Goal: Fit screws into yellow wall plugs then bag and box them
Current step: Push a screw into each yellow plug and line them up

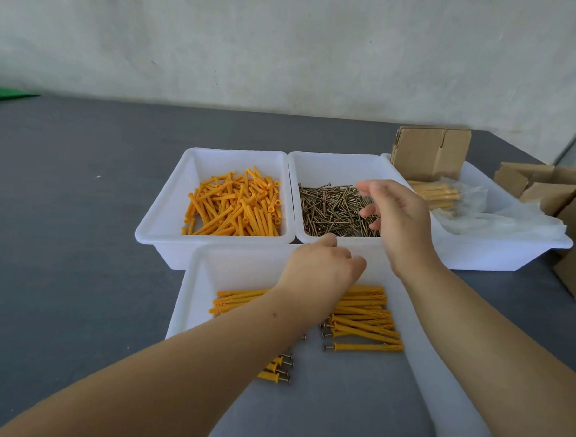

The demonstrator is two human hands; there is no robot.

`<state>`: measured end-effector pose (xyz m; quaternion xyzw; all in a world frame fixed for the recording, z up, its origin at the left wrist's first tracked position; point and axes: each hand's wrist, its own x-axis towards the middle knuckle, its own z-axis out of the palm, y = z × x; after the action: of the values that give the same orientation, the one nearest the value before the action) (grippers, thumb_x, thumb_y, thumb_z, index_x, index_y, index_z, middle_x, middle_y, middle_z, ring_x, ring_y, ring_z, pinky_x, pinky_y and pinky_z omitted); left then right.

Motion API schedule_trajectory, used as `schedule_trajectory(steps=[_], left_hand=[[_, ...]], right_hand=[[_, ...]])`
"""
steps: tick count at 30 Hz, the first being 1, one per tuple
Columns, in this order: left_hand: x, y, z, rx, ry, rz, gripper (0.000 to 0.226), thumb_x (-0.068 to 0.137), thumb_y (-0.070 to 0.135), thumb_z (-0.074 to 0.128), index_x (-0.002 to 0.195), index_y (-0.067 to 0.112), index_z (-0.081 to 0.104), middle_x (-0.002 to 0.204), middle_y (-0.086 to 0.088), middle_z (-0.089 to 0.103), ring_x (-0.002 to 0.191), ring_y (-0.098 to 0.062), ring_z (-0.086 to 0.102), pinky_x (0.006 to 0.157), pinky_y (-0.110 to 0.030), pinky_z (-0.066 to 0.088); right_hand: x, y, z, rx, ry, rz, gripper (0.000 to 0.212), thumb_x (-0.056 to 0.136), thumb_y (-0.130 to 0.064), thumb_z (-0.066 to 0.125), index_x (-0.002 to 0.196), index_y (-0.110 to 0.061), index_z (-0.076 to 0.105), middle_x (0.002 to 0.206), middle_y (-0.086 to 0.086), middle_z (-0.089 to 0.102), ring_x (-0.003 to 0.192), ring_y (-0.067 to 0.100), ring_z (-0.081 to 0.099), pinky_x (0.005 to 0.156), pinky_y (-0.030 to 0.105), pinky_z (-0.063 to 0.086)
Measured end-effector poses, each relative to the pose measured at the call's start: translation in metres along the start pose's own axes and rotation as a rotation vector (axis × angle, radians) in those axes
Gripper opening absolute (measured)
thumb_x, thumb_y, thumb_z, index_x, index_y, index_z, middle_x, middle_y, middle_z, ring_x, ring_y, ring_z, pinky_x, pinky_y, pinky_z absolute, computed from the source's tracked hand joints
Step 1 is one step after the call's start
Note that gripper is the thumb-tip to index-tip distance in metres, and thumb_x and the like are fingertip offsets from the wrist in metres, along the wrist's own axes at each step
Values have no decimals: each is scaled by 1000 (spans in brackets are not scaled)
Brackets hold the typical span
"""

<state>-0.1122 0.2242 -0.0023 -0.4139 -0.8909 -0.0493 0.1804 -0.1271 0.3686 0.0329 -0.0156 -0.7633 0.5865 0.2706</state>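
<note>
Nearest: front tray [190, 300] of fitted plugs [364, 320], screw heads poking out. Left hand [321, 262] over its far rim, fingers curled, holding nothing seen. Right hand [395, 216] above screws [333, 210], fingers spread, empty. Loose plugs [234, 206] in tray just left. Screws thin, stiff, probably slippery; best pinched mid-shank. Bagged plugs [436, 195] and boxes [430, 152] to the right.
</note>
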Motion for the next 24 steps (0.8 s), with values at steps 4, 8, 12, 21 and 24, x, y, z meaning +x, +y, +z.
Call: schedule_trajectory(steps=[4, 8, 12, 21, 24], left_hand=[[4, -12, -17, -197, 201, -102, 15, 88, 17, 67, 101, 12, 68, 99, -4, 64, 97, -27, 56, 70, -43, 52], [2, -50, -27, -153, 343, -399, 20, 93, 9, 56, 105, 12, 72, 102, -7, 65, 95, -30, 56, 73, -43, 51], [-7, -85, -25, -92, -14, -783, 24, 98, 28, 46, 111, 20, 65, 116, -4, 55, 108, -29, 51, 85, -44, 50], [-8, -95, -23, -105, -319, -793, 39, 101, 31, 32, 66, 19, 46, 73, 0, 51, 73, -23, 50, 62, -31, 38], [-11, -95, -22, -147, -251, -723, 39, 99, 29, 33, 64, 18, 47, 63, 1, 46, 59, -19, 43, 50, -27, 29]], right_hand=[[1, 4, -1, -93, 2, -20, 20, 98, -25, 54, 96, -29, 73, 87, -11, 71, 78, 4, 63, 70, 21, 47], [3, 9, 0, -289, -56, -80, 20, 99, -19, 55, 104, -25, 73, 98, -15, 69, 94, -2, 60, 79, 12, 44], [6, 14, 4, -543, -134, -89, 23, 98, -17, 54, 112, -23, 71, 118, -5, 66, 105, 6, 56, 79, 14, 37], [35, 2, 32, -1027, -703, 227, 37, 100, -20, 46, 134, -16, 60, 137, 6, 59, 124, 27, 53, 102, 36, 43], [49, -7, 42, -1157, -942, 331, 42, 102, -26, 44, 141, -14, 53, 147, 7, 49, 133, 27, 46, 110, 37, 37]])
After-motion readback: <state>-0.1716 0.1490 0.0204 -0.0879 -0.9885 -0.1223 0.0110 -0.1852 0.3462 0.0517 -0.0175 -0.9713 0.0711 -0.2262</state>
